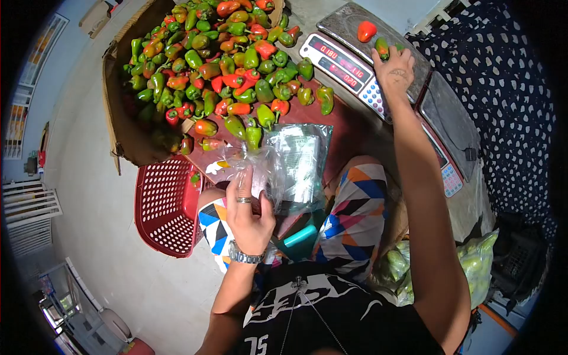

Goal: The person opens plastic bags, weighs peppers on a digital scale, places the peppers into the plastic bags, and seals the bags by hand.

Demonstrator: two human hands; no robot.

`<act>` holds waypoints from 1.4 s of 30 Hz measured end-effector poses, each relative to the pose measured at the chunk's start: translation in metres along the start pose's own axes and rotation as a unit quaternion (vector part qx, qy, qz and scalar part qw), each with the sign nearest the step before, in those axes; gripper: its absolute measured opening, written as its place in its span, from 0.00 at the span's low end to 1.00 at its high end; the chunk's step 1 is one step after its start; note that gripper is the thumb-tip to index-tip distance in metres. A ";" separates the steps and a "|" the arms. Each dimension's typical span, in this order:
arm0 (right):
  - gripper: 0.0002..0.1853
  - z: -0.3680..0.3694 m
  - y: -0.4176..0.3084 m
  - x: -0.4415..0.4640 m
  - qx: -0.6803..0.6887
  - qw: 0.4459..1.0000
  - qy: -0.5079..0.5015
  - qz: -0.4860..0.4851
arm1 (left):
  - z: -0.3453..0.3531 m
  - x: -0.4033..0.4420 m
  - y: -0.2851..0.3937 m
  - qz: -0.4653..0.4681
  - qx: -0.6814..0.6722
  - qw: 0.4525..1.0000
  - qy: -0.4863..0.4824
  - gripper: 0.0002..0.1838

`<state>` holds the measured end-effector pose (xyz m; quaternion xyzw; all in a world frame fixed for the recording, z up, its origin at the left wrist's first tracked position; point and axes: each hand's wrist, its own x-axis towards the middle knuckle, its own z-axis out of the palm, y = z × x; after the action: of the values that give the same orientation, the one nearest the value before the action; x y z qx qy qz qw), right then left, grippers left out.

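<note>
pepper (382,47), green going red: at the right hand (395,72), on the pan of the scale (343,65). it lies between thumb and first finger, long axis running roughly the same way as the fingers. right hand clearly the nearer; left hand (251,219) well apart, back toward the person's lap.

right hand: palm down, fingers parted and curved about the pepper; whether they press on it, i cannot tell from here. a red pepper (367,31) sits just past the fingertips, apart from them.

left hand: thumb and fingers bent round the near side of a clear bag (269,168), pinching its film. flat packet (300,163) just right of that hand.

surface: red table (350,133) between the hands. beyond the left hand, a heap of peppers (207,71) spills from a carton (110,112).

room: basket (168,207) left of the left hand; second scale (452,115) right of the right wrist; dotted cloth (509,77) farther right; grey floor (100,201) well left of both.
</note>
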<state>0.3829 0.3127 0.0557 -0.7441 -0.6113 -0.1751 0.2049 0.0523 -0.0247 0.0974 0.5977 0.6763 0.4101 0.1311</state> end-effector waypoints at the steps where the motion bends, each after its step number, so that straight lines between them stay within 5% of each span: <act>1: 0.32 0.000 0.003 0.000 0.011 1.000 0.012 -0.010 | 0.001 0.000 -0.002 0.015 0.011 1.000 0.003 0.35; 7: 0.25 -0.034 0.000 -0.011 0.209 0.964 0.161 -0.029 | 0.000 0.013 -0.008 0.001 0.025 0.999 -0.031 0.40; 9: 0.26 -0.064 -0.004 -0.039 0.356 0.933 0.014 0.056 | 0.002 0.020 -0.013 0.009 0.033 0.998 -0.046 0.43; 11: 0.26 -0.087 -0.013 -0.076 0.617 0.764 -0.119 0.145 | 0.004 0.027 -0.018 0.030 0.057 0.996 -0.059 0.46; 13: 0.23 -0.100 -0.005 -0.101 0.681 0.670 -0.235 0.181 | 0.007 0.032 -0.023 0.087 0.094 0.990 -0.050 0.46; 15: 0.21 -0.114 -0.003 -0.125 0.718 0.564 -0.361 0.193 | 0.006 0.030 -0.018 0.032 0.045 0.993 -0.106 0.45; 17: 0.20 -0.154 -0.026 -0.153 0.645 0.635 -0.399 0.147 | 0.013 0.029 -0.020 0.024 0.047 0.991 -0.123 0.46; 19: 0.22 -0.191 -0.052 -0.168 0.634 0.595 -0.477 0.129 | 0.019 0.025 -0.016 0.016 0.057 0.989 -0.138 0.48; 24: 0.24 -0.225 -0.092 -0.213 0.506 0.763 -0.402 0.003 | 0.032 0.017 -0.011 0.012 0.055 0.983 -0.175 0.50; 27: 0.20 -0.191 -0.101 -0.244 0.444 0.860 -0.238 -0.082 | 0.028 0.014 -0.006 0.044 0.050 0.975 -0.212 0.49; 30: 0.17 -0.169 -0.108 -0.249 0.364 0.853 -0.364 -0.079 | 0.028 0.011 0.000 0.131 0.024 0.965 -0.227 0.49; 33: 0.13 -0.137 -0.106 -0.255 0.551 0.562 -0.572 0.230 | 0.022 0.004 0.013 0.116 0.015 0.955 -0.272 0.51; 35: 0.11 -0.087 -0.094 -0.297 0.710 0.548 -0.440 0.033 | 0.019 0.002 0.016 0.120 0.034 0.955 -0.268 0.52; 38: 0.13 -0.101 -0.101 -0.300 0.705 0.531 -0.463 0.085 | 0.015 -0.002 0.017 0.106 0.053 0.961 -0.251 0.51; 42: 0.22 -0.124 -0.103 -0.294 0.651 0.650 -0.392 -0.023 | 0.012 -0.004 0.018 0.076 0.058 0.967 -0.238 0.48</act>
<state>0.2246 0.0189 0.0205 -0.4044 -0.6089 0.5707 0.3742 0.0737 -0.0240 0.1012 0.7341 0.6008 0.2251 0.2224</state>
